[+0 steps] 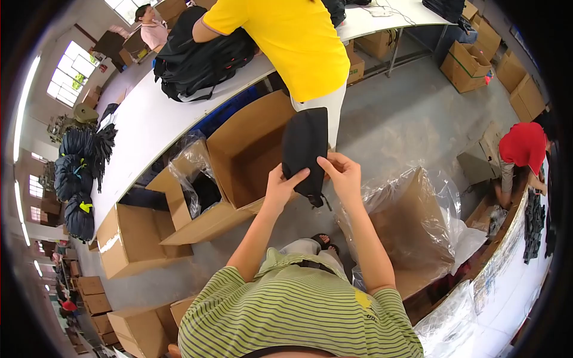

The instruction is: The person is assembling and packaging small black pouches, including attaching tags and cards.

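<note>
A black fabric pouch (306, 140) hangs upright in front of me, held between both hands above the floor. My left hand (283, 186) grips its lower left edge, thumb laid across the front. On the lower right edge, my right hand (342, 172) pinches the cloth between thumb and fingers. A short dark cord or zip end dangles from the pouch's bottom. Just behind it to the left stands an open cardboard box (222, 160). What the pouch contains, if anything, is hidden.
A long white table (140, 128) curves along the left, carrying black backpacks (200, 59). A person in a yellow shirt (292, 48) stands close ahead. At right are a plastic-lined carton (406, 232), a person in a red shirt (522, 146) and another table (507, 298).
</note>
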A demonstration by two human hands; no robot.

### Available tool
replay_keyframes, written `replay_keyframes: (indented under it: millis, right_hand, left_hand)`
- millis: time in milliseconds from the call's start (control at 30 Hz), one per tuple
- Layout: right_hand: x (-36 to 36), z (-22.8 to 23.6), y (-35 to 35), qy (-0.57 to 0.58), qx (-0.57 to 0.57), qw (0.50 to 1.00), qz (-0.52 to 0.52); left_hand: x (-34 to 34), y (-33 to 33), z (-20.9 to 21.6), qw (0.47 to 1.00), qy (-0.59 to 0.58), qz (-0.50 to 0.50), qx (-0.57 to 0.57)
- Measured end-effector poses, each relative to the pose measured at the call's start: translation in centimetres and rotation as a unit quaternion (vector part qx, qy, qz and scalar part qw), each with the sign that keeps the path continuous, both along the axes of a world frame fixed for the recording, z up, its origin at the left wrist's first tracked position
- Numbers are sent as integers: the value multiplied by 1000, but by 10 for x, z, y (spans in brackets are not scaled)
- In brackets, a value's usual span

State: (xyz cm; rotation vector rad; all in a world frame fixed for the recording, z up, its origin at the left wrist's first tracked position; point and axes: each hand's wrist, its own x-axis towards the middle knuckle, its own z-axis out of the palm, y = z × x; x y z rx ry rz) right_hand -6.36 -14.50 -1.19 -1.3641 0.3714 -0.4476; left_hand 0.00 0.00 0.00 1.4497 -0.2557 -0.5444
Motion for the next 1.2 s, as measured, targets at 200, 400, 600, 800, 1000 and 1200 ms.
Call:
replay_keyframes:
  millis: [200, 400, 600, 800, 1000, 1200]
  right_hand:
    - [19, 15, -32, -56, 68, 996, 16]
    - [134, 88, -99, -200, -574, 782, -139]
    - [237, 125, -44, -278, -524, 802, -66]
    - [239, 108, -122, -170, -547, 814, -100]
    - [229, 65, -189, -37, -494, 847, -193]
    - [195, 33, -250, 11, -324, 910, -258]
  left_hand:
    - [53, -23, 25, 984, -123, 117, -57]
    - [271, -52, 98, 922, -174, 260, -229]
    - [437, -100, 76, 987, -36, 33, -152]
    - [382, -191, 50, 983, 31, -128, -128]
    - [380, -299, 52, 964, -97, -153, -196]
    - [334, -388, 58, 958, -111, -140, -223]
